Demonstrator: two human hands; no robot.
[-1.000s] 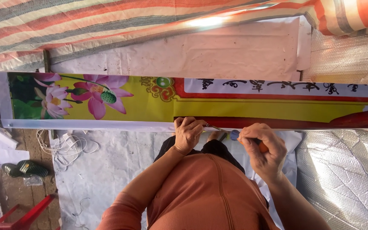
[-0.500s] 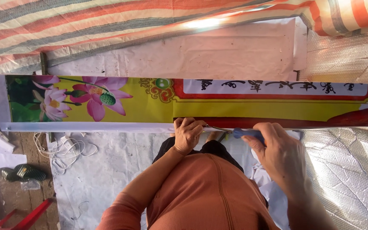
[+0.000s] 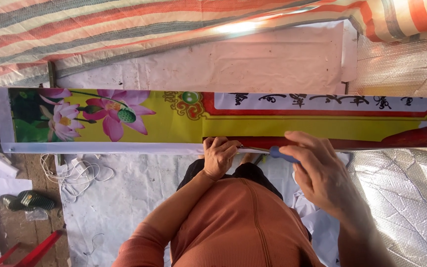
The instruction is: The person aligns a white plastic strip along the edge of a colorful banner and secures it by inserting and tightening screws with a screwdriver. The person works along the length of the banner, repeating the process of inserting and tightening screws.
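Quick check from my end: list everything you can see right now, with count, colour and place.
Banner: one, yellow with pink lotus flowers, red border, stretched across the middle.
Blue-handled tool: one, at the banner's lower edge, in the right hand.
Tarp: one, red, white and grey striped, overhead.
White sheet: one, under the banner.
Foil sheet: one, silver, right.
White cable: one tangle, left.
Green sandals: a pair, far left.
Left hand: pinching the banner's lower edge.
Right hand: gripping the tool.
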